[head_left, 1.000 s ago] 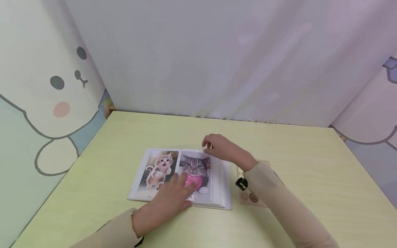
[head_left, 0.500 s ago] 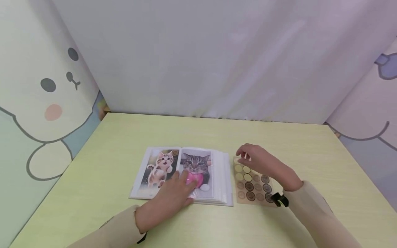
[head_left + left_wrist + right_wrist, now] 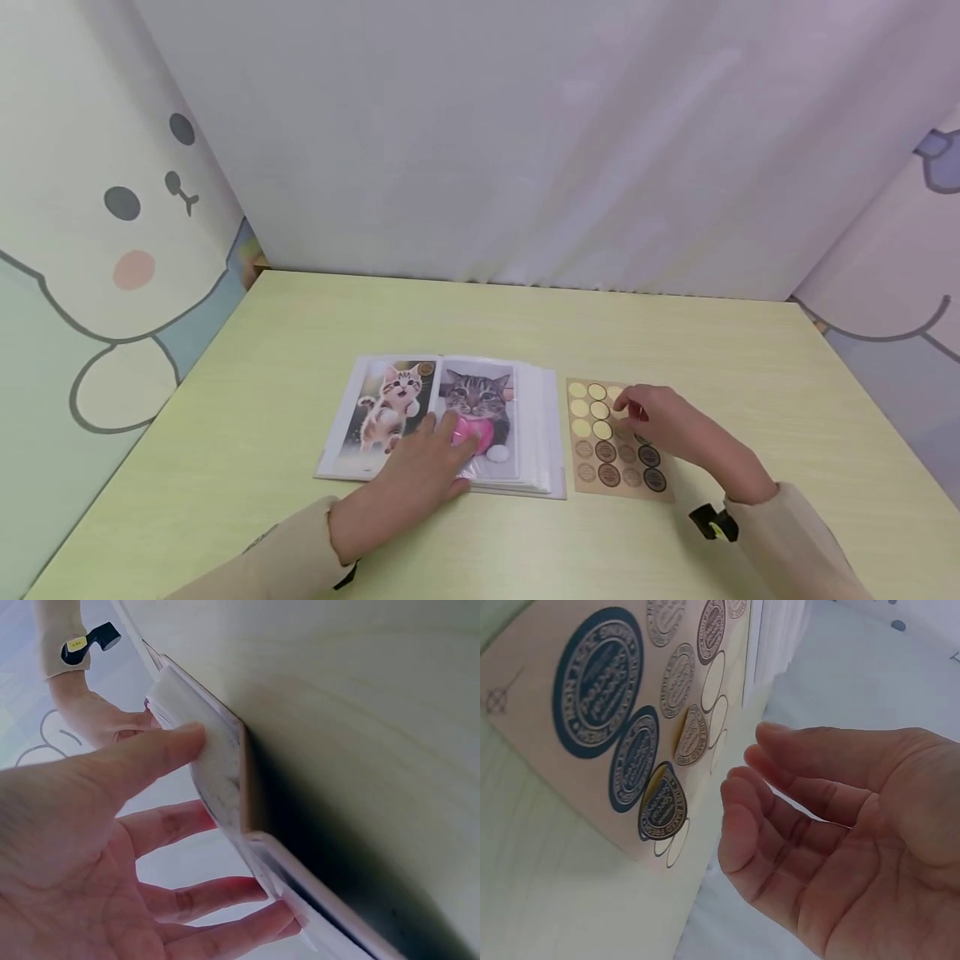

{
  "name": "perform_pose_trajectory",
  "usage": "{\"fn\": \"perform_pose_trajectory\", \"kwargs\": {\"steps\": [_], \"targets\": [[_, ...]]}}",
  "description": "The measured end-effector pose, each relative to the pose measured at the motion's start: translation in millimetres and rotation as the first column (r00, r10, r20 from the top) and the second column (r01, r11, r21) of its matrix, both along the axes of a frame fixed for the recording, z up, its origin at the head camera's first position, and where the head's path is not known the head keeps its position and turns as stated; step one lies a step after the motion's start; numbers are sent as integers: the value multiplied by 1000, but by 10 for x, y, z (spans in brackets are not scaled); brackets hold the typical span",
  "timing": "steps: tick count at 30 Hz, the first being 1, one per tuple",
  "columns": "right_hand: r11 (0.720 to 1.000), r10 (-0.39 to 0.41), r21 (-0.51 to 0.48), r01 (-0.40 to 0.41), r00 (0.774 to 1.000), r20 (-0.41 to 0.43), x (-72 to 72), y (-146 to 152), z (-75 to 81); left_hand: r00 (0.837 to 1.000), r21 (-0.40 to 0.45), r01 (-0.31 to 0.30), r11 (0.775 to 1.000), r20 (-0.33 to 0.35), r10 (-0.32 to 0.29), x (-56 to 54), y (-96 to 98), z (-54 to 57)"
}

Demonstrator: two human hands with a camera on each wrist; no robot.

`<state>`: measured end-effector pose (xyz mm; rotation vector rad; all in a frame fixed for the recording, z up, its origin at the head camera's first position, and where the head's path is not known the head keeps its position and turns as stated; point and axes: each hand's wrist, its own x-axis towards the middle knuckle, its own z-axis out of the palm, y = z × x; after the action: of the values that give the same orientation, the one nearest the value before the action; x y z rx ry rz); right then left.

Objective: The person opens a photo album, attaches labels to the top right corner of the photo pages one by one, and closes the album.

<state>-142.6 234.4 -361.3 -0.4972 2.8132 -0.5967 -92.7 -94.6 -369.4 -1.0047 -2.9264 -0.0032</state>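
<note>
A photo album (image 3: 553, 442) lies spread on the table with a kitten picture (image 3: 384, 412) on the left page and a tabby cat picture (image 3: 474, 398) on the right. My left hand (image 3: 416, 467) rests on it, fingers spread over the lower right page; in the left wrist view the thumb (image 3: 172, 746) touches the page edges. To the album's right is a tan sheet of round stickers (image 3: 624, 493). Over its upper right part is my right hand (image 3: 667, 425), fingers loosely bent and holding nothing. In the right wrist view one dark-rimmed sticker (image 3: 665, 810) is partly lifted from the sheet.
Both things lie on a pale yellow-green table (image 3: 315, 321). A plain light curtain (image 3: 480, 150) hangs behind its far edge, and cartoon-printed cloths (image 3: 75, 183) hang at both sides. Several sticker places at the sheet's upper left are bare yellow circles (image 3: 579, 408).
My right hand has moved from the album's upper right corner rightward and down over the sticker sheet. The left hand stays on the album.
</note>
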Motion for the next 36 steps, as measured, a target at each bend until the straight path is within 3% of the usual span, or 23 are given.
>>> {"fn": "perform_pose_trajectory", "kwargs": {"steps": [8, 22, 36], "targets": [[1000, -24, 0, 24, 999, 39, 35, 68, -99, 998, 1, 18, 1000, -52, -18, 1, 3, -16], [998, -35, -46, 41, 993, 113, -21, 118, -183, 998, -1, 24, 1000, -60, -24, 4, -1, -13], [995, -51, -79, 64, 986, 157, -65, 161, -229, 1000, -2, 1, 1000, -3, -1, 23, -2, 8]]}}
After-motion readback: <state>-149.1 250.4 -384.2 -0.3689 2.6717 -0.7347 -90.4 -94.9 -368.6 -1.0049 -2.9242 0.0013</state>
